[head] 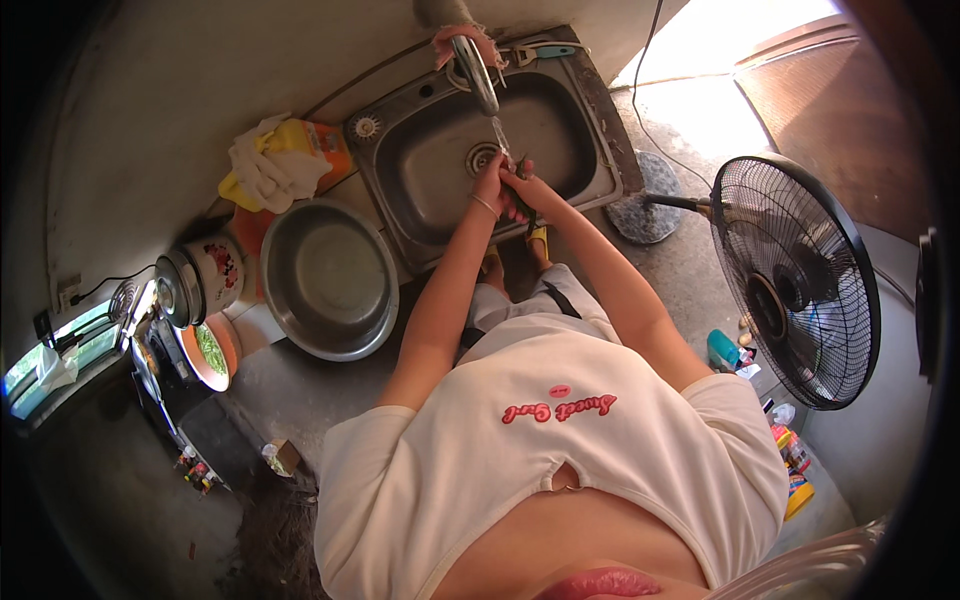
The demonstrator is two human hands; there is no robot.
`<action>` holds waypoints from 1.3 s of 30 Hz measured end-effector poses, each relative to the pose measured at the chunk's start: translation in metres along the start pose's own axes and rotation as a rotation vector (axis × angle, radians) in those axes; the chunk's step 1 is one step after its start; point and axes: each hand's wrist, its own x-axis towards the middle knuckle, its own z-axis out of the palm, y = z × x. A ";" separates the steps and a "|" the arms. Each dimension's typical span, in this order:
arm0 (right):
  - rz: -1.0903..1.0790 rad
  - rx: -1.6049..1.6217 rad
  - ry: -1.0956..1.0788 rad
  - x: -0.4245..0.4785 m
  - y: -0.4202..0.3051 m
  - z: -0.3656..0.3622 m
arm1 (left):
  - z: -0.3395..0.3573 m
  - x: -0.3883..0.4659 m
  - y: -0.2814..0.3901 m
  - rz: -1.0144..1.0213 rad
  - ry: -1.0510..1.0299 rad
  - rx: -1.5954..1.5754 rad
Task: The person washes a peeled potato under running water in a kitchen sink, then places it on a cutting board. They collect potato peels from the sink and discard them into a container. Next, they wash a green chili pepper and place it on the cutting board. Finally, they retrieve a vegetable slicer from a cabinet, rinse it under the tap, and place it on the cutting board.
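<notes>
Over the stainless steel sink, my left hand and my right hand are pressed together. Between them they grip some slender green vegetables, whose exact kind and number I cannot tell. Water runs from the chrome faucet onto the fingers. A thin bracelet circles my left wrist. Fingers overlap, so part of each grip is hidden. Beneath the hands, the drain strainer shows partly.
Left of the sink stands a large metal basin. Behind it are a yellow-and-orange jug with a white cloth over it. Farther left are a rice cooker and a bowl of cut greens. A pedestal fan stands right.
</notes>
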 end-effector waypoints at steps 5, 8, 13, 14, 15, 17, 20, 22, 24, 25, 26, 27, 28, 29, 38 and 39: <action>-0.507 -1.028 0.613 -0.026 -0.009 0.003 | -0.027 0.003 0.016 0.026 0.252 -0.155; -0.550 -0.851 0.572 -0.035 -0.041 0.005 | -0.031 -0.002 0.022 -0.227 0.088 -0.146; -0.881 -0.924 0.395 -0.020 -0.024 0.015 | -0.036 -0.002 0.012 -0.281 -0.438 -0.314; -0.957 -0.894 0.371 -0.020 -0.016 0.015 | -0.034 -0.001 0.012 -0.276 -0.423 -0.299; -1.036 -0.862 0.337 -0.023 -0.012 0.016 | -0.036 0.000 0.011 -0.265 -0.403 -0.288; -1.040 -0.804 0.252 -0.026 -0.008 0.011 | -0.039 -0.001 0.006 -0.234 -0.289 -0.263; -1.021 -0.545 0.175 -0.022 0.018 -0.002 | -0.025 -0.002 0.003 -0.100 -0.038 -0.245; -0.668 0.021 -0.042 -0.031 0.029 -0.003 | -0.022 -0.001 0.004 0.030 0.055 -0.207; -0.354 0.116 0.017 -0.032 0.026 -0.004 | -0.017 0.000 0.008 0.143 0.035 -0.131; -0.196 0.164 0.047 -0.034 0.021 -0.002 | -0.012 -0.001 0.009 0.163 0.059 -0.048; -0.153 0.220 -0.010 -0.035 0.016 0.003 | -0.005 0.001 0.011 0.182 0.083 0.035; -0.112 0.278 -0.059 -0.035 0.010 0.010 | 0.008 -0.001 0.015 0.198 0.099 0.120; -0.074 0.337 -0.112 -0.034 0.005 0.014 | 0.020 -0.003 0.018 0.144 0.136 0.139; -0.091 0.322 -0.085 -0.035 0.004 0.016 | 0.031 -0.007 0.020 0.090 0.174 0.159; 0.056 0.940 -0.536 -0.022 0.009 0.006 | 0.022 -0.006 0.042 -0.010 -0.172 -0.227; 0.048 0.892 -0.449 -0.027 -0.006 0.017 | 0.010 -0.002 0.047 0.010 -0.206 -0.243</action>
